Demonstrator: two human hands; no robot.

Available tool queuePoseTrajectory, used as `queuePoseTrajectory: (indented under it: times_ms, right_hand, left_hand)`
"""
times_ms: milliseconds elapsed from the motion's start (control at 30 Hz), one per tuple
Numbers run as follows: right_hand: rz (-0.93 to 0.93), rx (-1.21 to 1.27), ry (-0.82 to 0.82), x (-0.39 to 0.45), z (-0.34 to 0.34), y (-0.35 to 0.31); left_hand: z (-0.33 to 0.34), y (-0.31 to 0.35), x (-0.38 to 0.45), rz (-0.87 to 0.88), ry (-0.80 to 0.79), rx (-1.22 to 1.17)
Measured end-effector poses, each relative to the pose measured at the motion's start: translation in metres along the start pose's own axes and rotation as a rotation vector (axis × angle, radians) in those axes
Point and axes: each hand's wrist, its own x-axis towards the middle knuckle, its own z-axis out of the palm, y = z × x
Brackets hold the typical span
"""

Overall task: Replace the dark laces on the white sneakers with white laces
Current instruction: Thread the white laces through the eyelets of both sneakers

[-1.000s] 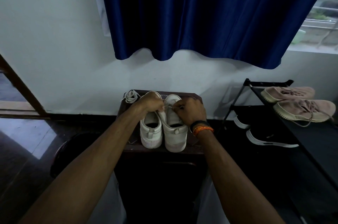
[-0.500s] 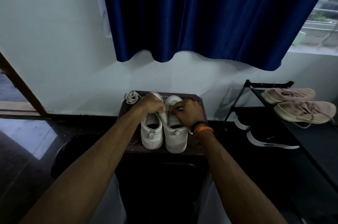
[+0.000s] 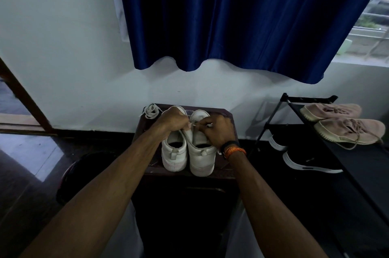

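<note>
Two white sneakers stand side by side, heels toward me, on a small dark stool (image 3: 228,119): the left sneaker (image 3: 174,151) and the right sneaker (image 3: 202,157). My left hand (image 3: 173,119) is curled over the left sneaker's front and pinches a white lace (image 3: 192,124) that runs across to the right sneaker. My right hand (image 3: 217,129) pinches the same lace over the right sneaker's eyelets. A coiled white lace (image 3: 150,111) lies at the stool's back left corner. No dark lace is visible; the hands hide the eyelets.
A black shoe rack (image 3: 315,137) stands to the right with a pink pair of shoes (image 3: 345,127) on top and black shoes (image 3: 309,163) lower down. A blue curtain (image 3: 242,15) hangs above the wall. A dark round object (image 3: 80,171) sits on the floor at left.
Both hands stayed over the sneakers' fronts; my right hand shifted slightly toward the left hand, working the white lace between them.
</note>
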Motion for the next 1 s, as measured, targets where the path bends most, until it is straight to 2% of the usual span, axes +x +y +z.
queuePoseTrajectory:
  times_ms: [67, 133, 233, 333, 433, 533, 667, 900, 1000]
  right_hand:
    - [-0.004, 0.008, 0.014, -0.001, -0.002, -0.003]
    - [0.052, 0.120, 0.138, -0.004, -0.003, -0.006]
    - [0.270, 0.400, 0.324, -0.007, 0.001, -0.003]
    - [0.460, 0.738, 0.380, -0.004, 0.005, 0.005]
    - [0.509, 0.774, 0.442, 0.000, -0.004, 0.009]
    - [0.524, 0.708, 0.498, 0.000, -0.015, 0.017]
    - [0.438, 0.629, 0.237, 0.004, -0.018, 0.020]
    - [0.186, -0.014, 0.023, 0.002, -0.017, -0.007]
    - [0.174, -0.162, 0.035, -0.002, -0.015, -0.012]
  left_hand:
    - [-0.001, 0.000, 0.000, -0.002, -0.003, 0.003]
    - [-0.001, 0.000, -0.001, -0.002, -0.006, 0.005]
    - [0.000, 0.002, -0.004, -0.004, -0.003, 0.030]
    - [0.000, 0.003, -0.006, 0.007, 0.000, 0.029]
    - [0.001, 0.002, -0.006, 0.016, 0.016, 0.045]
    - [0.004, 0.001, -0.005, 0.012, 0.052, 0.101]
    - [0.006, 0.001, -0.005, 0.035, 0.067, 0.152]
    - [0.005, -0.004, -0.002, 0.078, 0.080, 0.179]
    - [0.005, -0.004, -0.001, 0.077, 0.075, 0.168]
